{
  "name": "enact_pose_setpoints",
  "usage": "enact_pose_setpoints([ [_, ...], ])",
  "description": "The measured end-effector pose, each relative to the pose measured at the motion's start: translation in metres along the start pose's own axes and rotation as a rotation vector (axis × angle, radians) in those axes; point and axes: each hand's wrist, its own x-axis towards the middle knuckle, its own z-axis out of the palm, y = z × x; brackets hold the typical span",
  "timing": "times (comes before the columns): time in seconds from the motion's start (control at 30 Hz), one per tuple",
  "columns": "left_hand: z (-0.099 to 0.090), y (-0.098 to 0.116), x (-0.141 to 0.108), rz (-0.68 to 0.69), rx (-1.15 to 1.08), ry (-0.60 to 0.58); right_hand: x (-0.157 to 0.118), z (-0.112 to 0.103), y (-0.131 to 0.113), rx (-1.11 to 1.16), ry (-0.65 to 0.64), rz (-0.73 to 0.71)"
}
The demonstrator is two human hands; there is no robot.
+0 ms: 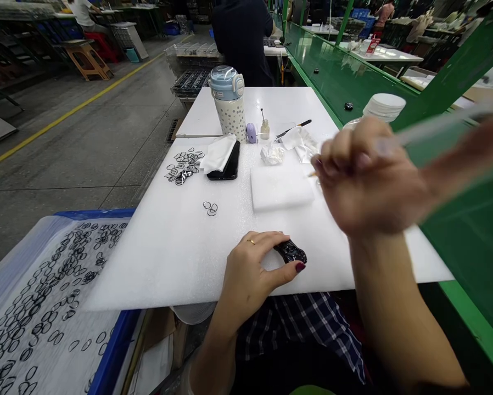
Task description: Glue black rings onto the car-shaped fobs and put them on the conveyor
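Your left hand (246, 269) rests at 6 o'clock on the white foam board (168, 263), thumb and fingertips pinched on a glossy black lump (291, 252); what it is made of cannot be told from this view. Your right hand (365, 181) is raised at 2 o'clock and blurred, its fingers closed round a thin clear stick (436, 129).

Around these: a foam pad (279, 186) lies at 12 o'clock, with a small glass bottle (264, 130) beyond it. A loose heap of black rings (183, 165) sits at 11 o'clock beside a phone (230, 162), and a small cluster of rings (209, 208) lies nearer you, apart from the heap.

Tally: the blue-rimmed tray (115, 345) at 8 o'clock holds many more spread rings (44, 307) than the board does.
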Motion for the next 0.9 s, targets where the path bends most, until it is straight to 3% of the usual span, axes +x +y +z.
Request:
enact_pose_setpoints([
  [0.03,0.000,-0.001,0.000,-0.002,0.000,-0.001,0.013,0.002,0.012,0.051,0.057,-0.030],
  [0.13,0.000,-0.001,0.000,-0.004,0.009,-0.004,0.036,0.002,0.050,-0.034,-0.031,0.206],
  [0.17,0.000,-0.001,0.000,-0.005,0.012,-0.005,0.037,-0.001,0.057,-0.083,-0.015,0.220],
  [0.23,0.000,-0.001,-0.001,-0.008,0.014,-0.010,0.026,-0.009,0.057,-0.180,0.096,0.068],
  [0.33,-0.001,0.000,-0.001,-0.006,0.013,-0.015,-0.014,-0.024,0.031,-0.325,0.229,-0.245],
  [0.37,-0.001,0.000,-0.001,0.003,0.017,-0.014,-0.030,-0.029,0.021,-0.414,0.211,-0.281],
  [0.43,-0.001,0.001,-0.001,0.028,0.031,-0.006,-0.060,-0.036,0.008,-0.640,0.034,-0.251],
  [0.5,-0.001,0.001,0.000,0.047,0.046,-0.006,-0.083,-0.039,0.005,-0.773,-0.148,-0.186],
  [0.57,-0.001,0.001,0.001,0.061,0.049,-0.003,-0.095,-0.039,0.008,-0.828,-0.238,-0.175],
  [0.73,0.000,0.000,0.002,0.080,0.042,0.001,-0.098,-0.033,0.015,-1.005,-0.300,-0.264],
  [0.9,0.000,0.000,0.001,0.072,0.041,0.012,-0.094,-0.044,-0.005,-1.165,-0.286,-0.333],
])
